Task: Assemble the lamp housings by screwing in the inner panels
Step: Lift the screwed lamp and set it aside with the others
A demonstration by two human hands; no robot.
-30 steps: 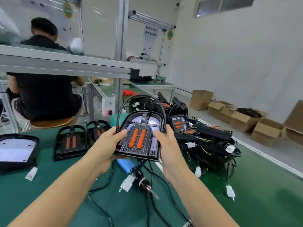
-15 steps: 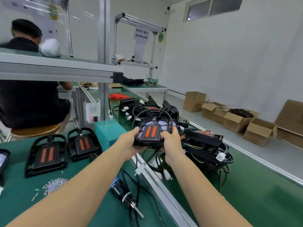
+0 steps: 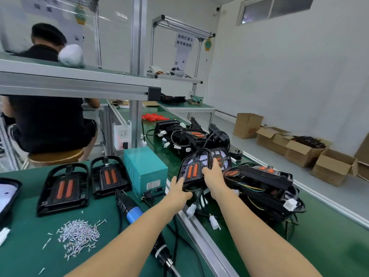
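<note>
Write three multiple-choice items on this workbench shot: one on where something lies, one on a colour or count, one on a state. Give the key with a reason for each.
1. Where does the pile of screws lie?
A. on the green mat in front of the two lamp housings at left
B. inside a cardboard box
C. on the upper shelf

2. What colour is the power supply box?
A. red
B. teal
C. yellow

3. What are the hands doing?
A. both lie flat on the mat
B. the left hand and right hand hold one lamp housing over the pile at right
C. one grips the electric screwdriver

Key: 1 A, the screws are spread on the mat below the housings. 2 B, its casing is teal. 3 B, both hands hold the housing's edges, and the electric screwdriver lies untouched on the mat.
</note>
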